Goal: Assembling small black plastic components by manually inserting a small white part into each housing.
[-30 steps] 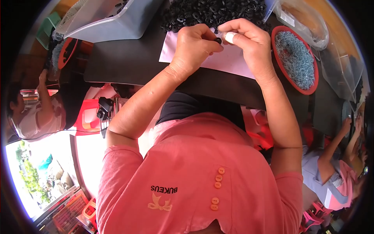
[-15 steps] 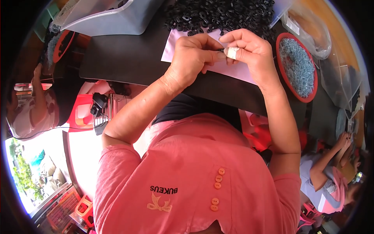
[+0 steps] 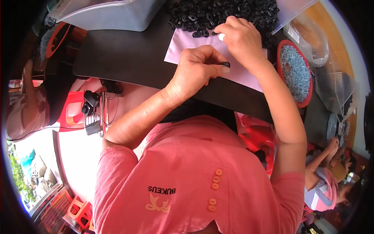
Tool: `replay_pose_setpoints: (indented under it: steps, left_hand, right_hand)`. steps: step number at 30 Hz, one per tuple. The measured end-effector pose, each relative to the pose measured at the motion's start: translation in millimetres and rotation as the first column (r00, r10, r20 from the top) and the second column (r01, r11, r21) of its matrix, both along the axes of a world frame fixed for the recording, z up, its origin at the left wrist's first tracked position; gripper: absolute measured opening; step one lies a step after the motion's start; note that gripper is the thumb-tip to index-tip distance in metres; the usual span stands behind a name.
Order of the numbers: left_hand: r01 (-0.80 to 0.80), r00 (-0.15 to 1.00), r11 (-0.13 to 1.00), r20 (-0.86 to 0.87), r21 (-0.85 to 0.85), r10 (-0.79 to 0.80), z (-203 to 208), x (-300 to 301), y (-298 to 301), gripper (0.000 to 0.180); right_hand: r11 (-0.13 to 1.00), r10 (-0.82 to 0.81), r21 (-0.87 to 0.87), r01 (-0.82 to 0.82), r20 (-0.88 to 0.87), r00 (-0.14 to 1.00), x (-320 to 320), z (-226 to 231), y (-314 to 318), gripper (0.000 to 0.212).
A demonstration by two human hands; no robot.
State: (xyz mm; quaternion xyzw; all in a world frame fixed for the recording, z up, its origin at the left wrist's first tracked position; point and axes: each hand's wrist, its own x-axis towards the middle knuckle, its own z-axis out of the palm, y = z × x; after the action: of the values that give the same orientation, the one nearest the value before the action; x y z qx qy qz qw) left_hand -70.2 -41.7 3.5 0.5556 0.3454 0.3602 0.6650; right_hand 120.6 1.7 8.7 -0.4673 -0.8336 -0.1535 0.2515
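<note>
My left hand [image 3: 196, 70] is closed, pinching a small black plastic part [image 3: 225, 64] between thumb and fingertips above the near edge of a pink sheet [image 3: 177, 46]. My right hand [image 3: 243, 43], with white tape around its thumb, reaches over the front of a big pile of the same black parts [image 3: 222, 11]. Its thumb and forefinger come together at another small black part [image 3: 214, 33] by the pile's edge. The other fingers of that hand are bent and partly hidden behind its back.
The dark table [image 3: 117, 54] holds a grey plastic bin [image 3: 113, 19] at the far left. On the right lie a red oval tray [image 3: 310, 93] of small silvery pieces and a clear plastic bag [image 3: 307, 39]. Other people sit working at both sides. A red stool [image 3: 72, 105] stands lower left.
My hands were together over the pink sheet. The right hand has moved away to the pile, while the left has lowered slightly, keeping the black part, which now shows plainly.
</note>
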Motion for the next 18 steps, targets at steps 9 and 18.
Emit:
replay_pose_setpoints:
  steps: [9, 18]
  left_hand:
    - [0.022, 0.997, 1.0, 0.072, 0.016, -0.023, -3.6, -2.4, 0.0, 0.01]
    - [-0.096, 0.927, 0.985, 0.348, -0.145, 0.141, 10.6, -10.4, 15.0, 0.009]
  right_hand:
    - [0.991, -0.131, 0.007, 0.132, 0.176, 0.976, -11.8, -7.6, -0.7, 0.01]
    - [0.994, -0.107, 0.06, 0.094, 0.258, 0.96, -20.8, -7.7, -26.9, 0.007]
